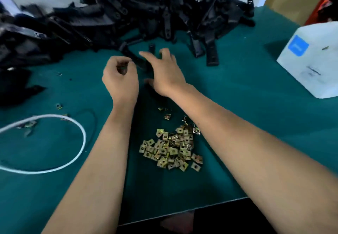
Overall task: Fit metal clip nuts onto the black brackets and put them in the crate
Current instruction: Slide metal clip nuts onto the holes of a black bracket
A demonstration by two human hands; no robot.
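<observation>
Since everything here is laid out around the heap of clip nuts point(172, 150), I give each place relative to that heap, from its left to its right.

White cable point(54, 142): it loops on the green mat point(247, 124) well to the left of the heap, with a few stray nuts beside it; it plays no part in the work and lies out of my reach path.

Black brackets point(137, 17): they are piled along the far edge, beyond the heap and spreading left of it, so I can pull 1 toward me at a time.

Left hand point(119, 79): it hovers beyond the heap and slightly left of it. My fingers curl in toward the thumb as if pinching 1 nut ready for fitting, but I cannot tell whether anything is actually between them.

Single bracket point(136, 60): it lies beyond the heap, between my 2 hands, partly hidden, drawn out of the pile to be worked on.

Right hand point(164, 71): it reaches beyond the heap, fingers spread apart and gripping nothing, over that bracket; I judge it is about to take hold.

White box point(311, 60): it sits far to the right of the heap, purpose unclear.

Crate: not in view.
</observation>
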